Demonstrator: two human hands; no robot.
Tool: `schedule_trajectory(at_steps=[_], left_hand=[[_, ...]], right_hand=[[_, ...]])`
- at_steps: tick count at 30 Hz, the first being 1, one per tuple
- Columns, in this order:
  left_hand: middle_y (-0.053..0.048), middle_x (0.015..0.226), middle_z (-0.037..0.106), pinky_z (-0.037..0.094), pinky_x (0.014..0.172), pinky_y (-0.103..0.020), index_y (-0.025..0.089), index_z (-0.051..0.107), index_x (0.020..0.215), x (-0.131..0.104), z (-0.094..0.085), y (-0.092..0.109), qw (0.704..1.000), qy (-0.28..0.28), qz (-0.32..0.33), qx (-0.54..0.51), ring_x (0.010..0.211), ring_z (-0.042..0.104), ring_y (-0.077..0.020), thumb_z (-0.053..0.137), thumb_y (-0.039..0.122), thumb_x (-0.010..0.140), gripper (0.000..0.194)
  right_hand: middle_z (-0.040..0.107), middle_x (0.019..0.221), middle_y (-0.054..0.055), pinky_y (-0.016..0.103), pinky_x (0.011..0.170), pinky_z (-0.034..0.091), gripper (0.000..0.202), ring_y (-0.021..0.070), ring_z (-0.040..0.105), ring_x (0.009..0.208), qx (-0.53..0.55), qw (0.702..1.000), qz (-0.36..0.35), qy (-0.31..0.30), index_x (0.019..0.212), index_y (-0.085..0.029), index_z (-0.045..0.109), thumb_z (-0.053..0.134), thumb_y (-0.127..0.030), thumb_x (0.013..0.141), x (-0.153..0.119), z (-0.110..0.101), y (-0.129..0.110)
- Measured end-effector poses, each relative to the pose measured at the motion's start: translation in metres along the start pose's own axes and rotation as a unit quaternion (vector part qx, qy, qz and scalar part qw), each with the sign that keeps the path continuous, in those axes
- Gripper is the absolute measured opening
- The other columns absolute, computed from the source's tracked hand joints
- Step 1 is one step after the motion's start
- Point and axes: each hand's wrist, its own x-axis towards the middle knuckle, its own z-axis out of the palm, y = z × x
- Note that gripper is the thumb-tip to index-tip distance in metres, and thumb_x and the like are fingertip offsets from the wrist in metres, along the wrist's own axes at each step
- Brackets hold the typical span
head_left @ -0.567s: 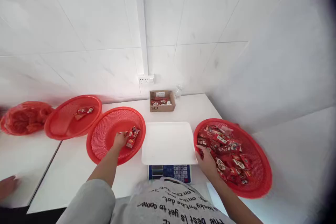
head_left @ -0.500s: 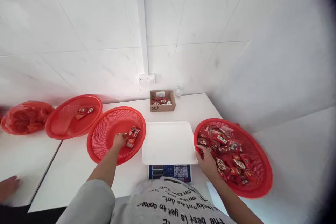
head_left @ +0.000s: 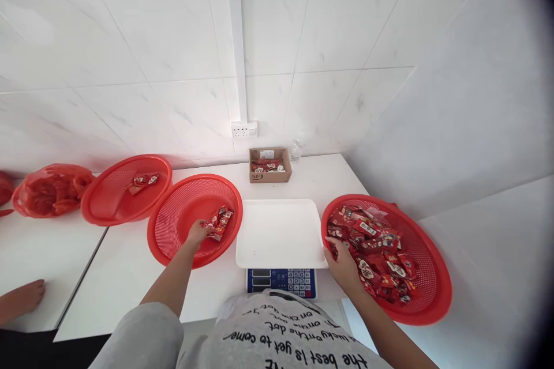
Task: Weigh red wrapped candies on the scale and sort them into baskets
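Note:
My left hand (head_left: 198, 233) reaches into a red plastic basket (head_left: 162, 230). Its fingers are closed at the edge of a few small red snack packets (head_left: 221, 222) lying at that basket's right side. My right hand (head_left: 341, 262) grips the left rim of another red basket (head_left: 433, 294), fingers over the inside and thumb outside. That basket holds a heap of several red wrapped snack packets (head_left: 381, 253). Between the two baskets lies a white tray (head_left: 279, 236) on a blue digital scale (head_left: 281, 282); a few tiny specks show on the tray.
A third red basket (head_left: 99, 207) with a few packets stands left, beside a red plastic bag (head_left: 52, 190). Against the wall are a cardboard box (head_left: 269, 177) of packets, a clear plastic item (head_left: 296, 150) and a socket (head_left: 244, 129). Another person's hand (head_left: 30, 295) rests at far left.
My left hand has moved slightly right, up against the packets in its basket. My right hand keeps its place on the rim. The view has shifted a little; the other person's hand shows more.

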Motion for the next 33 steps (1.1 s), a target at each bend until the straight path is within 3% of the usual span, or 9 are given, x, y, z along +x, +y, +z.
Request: schedule_trajectory(at_steps=[7, 15, 24, 29, 33], left_hand=[[-0.007, 0.078, 0.066, 0.052, 0.062, -0.032, 0.017, 0.052, 0.09, -0.019, 0.015, 0.018, 0.984, -0.095, -0.054, -0.141, 0.069, 0.065, -0.0207, 0.073, 0.013, 0.063, 0.034], [-0.005, 0.086, 0.064, 0.054, 0.059, -0.029, 0.02, 0.053, 0.101, -0.035, 0.018, 0.036, 0.95, -0.149, -0.058, -0.268, 0.069, 0.064, -0.0165, 0.062, 0.013, 0.075, 0.028], [-0.007, 0.096, 0.063, 0.055, 0.066, -0.028, 0.021, 0.052, 0.11, -0.036, 0.02, 0.039, 0.926, -0.149, -0.054, -0.343, 0.077, 0.065, -0.015, 0.052, 0.012, 0.083, 0.029], [-0.005, 0.091, 0.064, 0.056, 0.062, -0.031, 0.023, 0.05, 0.111, -0.03, 0.022, 0.034, 0.93, -0.136, -0.049, -0.338, 0.071, 0.065, -0.0165, 0.057, 0.005, 0.078, 0.038], [-0.002, 0.084, 0.064, 0.055, 0.062, -0.028, 0.023, 0.053, 0.101, -0.025, 0.021, 0.034, 0.937, -0.096, -0.035, -0.333, 0.071, 0.065, -0.0151, 0.06, 0.005, 0.076, 0.031]], right_hand=[[0.062, 0.108, 0.012, 0.04, 0.09, 0.042, 0.038, 0.0238, 0.055, 0.101, -0.001, 1.0, 0.001, 0.001, 0.106, -0.017, 0.056, 0.043, -0.039, 0.078, 0.0, 0.0, -0.002], [0.062, 0.109, 0.012, 0.041, 0.092, 0.042, 0.037, 0.0239, 0.055, 0.102, -0.005, 1.0, -0.002, 0.0, 0.106, -0.017, 0.056, 0.043, -0.039, 0.078, 0.0, -0.001, -0.004], [0.061, 0.109, 0.012, 0.041, 0.092, 0.041, 0.038, 0.0239, 0.055, 0.103, -0.009, 1.0, 0.001, 0.001, 0.106, -0.017, 0.055, 0.042, -0.039, 0.078, 0.0, 0.0, -0.002], [0.061, 0.109, 0.011, 0.04, 0.091, 0.042, 0.037, 0.0235, 0.055, 0.102, -0.008, 1.0, 0.005, 0.003, 0.106, -0.018, 0.055, 0.043, -0.039, 0.079, 0.0, 0.0, -0.003], [0.061, 0.11, 0.011, 0.041, 0.092, 0.042, 0.037, 0.0235, 0.055, 0.103, -0.01, 1.0, 0.003, -0.005, 0.107, -0.017, 0.055, 0.043, -0.038, 0.079, -0.001, -0.001, -0.003]])
